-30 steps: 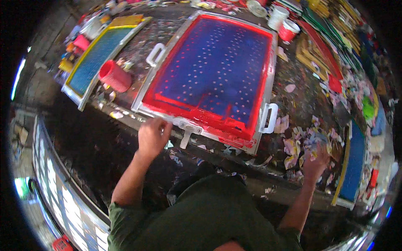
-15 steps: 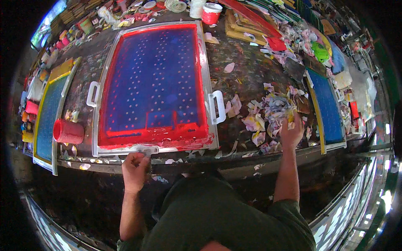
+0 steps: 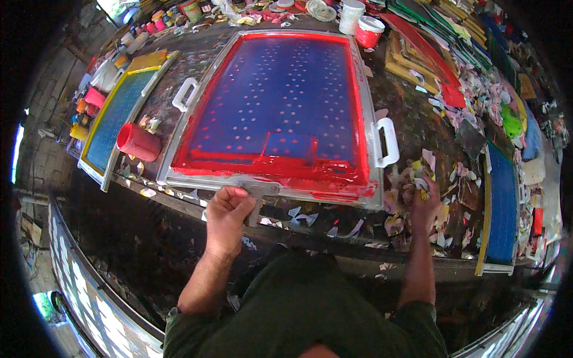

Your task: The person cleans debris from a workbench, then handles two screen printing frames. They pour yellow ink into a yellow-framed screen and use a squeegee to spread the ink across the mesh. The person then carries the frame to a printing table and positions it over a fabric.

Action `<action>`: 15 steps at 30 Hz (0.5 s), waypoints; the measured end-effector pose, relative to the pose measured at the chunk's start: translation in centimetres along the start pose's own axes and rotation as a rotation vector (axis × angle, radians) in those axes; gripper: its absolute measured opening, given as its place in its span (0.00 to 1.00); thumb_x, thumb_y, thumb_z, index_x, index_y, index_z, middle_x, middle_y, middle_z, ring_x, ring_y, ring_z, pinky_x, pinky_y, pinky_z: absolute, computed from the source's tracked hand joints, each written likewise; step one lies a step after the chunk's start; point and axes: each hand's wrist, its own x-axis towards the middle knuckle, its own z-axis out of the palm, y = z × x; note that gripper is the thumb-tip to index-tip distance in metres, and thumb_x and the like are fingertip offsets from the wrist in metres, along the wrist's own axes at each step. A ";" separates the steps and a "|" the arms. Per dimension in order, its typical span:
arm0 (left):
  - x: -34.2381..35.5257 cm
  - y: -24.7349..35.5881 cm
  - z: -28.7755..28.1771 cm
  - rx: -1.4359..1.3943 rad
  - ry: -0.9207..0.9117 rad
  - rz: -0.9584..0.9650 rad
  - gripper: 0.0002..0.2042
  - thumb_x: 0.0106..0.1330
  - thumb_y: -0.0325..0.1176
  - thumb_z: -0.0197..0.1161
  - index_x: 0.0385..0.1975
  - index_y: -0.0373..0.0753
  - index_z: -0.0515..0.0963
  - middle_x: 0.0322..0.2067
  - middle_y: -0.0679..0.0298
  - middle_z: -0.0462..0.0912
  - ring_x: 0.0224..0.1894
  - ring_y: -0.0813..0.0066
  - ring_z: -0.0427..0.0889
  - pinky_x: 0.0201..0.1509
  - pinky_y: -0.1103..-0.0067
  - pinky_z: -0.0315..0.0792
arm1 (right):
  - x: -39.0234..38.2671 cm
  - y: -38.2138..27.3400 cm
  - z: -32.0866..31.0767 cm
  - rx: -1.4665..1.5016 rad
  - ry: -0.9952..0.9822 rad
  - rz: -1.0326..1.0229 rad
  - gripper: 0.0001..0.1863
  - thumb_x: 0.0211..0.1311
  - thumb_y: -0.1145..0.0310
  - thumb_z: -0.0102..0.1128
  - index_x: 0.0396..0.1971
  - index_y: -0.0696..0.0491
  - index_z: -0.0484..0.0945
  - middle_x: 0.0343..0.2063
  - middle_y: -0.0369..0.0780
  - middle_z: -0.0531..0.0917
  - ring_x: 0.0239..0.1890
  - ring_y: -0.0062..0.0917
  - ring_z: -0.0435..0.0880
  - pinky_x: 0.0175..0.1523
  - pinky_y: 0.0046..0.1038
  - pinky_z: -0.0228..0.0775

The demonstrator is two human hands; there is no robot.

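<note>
A large screen printing frame, with a blue mesh full of pale dots and wet red ink round its border, lies on the dark table in front of me. At its near edge, my left hand is closed, thumb against fingers, on a flat grey metal piece whose kind I cannot make out. To the right of the frame, my right hand is down in a heap of crumpled scraps. White and yellow scraps show at its fingers, which are curled and partly hidden.
White handles stick out from the frame's sides. A red ink-stained cup lies tipped at the left by a yellow-edged screen. Another blue screen lies at the right. A red-and-white bucket and wooden frames stand farther back.
My view has turned, so the table appears shifted to the right. My left hand stays at the frame's near edge with the metal piece. My right hand has pushed in among the scraps.
</note>
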 end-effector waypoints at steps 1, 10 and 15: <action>-0.3 0.2 0.8 -0.027 -0.015 -0.003 0.08 0.70 0.17 0.66 0.42 0.37 0.77 0.33 0.68 0.85 0.35 0.84 0.83 0.41 0.82 0.77 | -0.8 -0.6 1.0 0.180 0.079 0.199 0.19 0.64 0.77 0.70 0.55 0.55 0.83 0.52 0.44 0.85 0.58 0.34 0.82 0.64 0.35 0.73; -3.1 0.9 6.2 -0.127 -0.059 0.032 0.07 0.72 0.17 0.65 0.41 0.37 0.76 0.31 0.66 0.85 0.30 0.85 0.82 0.31 0.82 0.78 | -3.8 -5.8 10.5 0.184 -0.180 -0.234 0.25 0.73 0.65 0.65 0.67 0.55 0.75 0.60 0.40 0.83 0.61 0.34 0.82 0.65 0.38 0.75; -4.2 -0.9 6.8 -0.138 -0.068 -0.042 0.06 0.72 0.17 0.67 0.40 0.37 0.77 0.32 0.68 0.85 0.33 0.87 0.82 0.37 0.84 0.77 | -5.9 -13.6 18.4 -0.001 -0.410 -0.475 0.25 0.73 0.64 0.65 0.66 0.55 0.75 0.60 0.40 0.83 0.61 0.35 0.82 0.65 0.38 0.75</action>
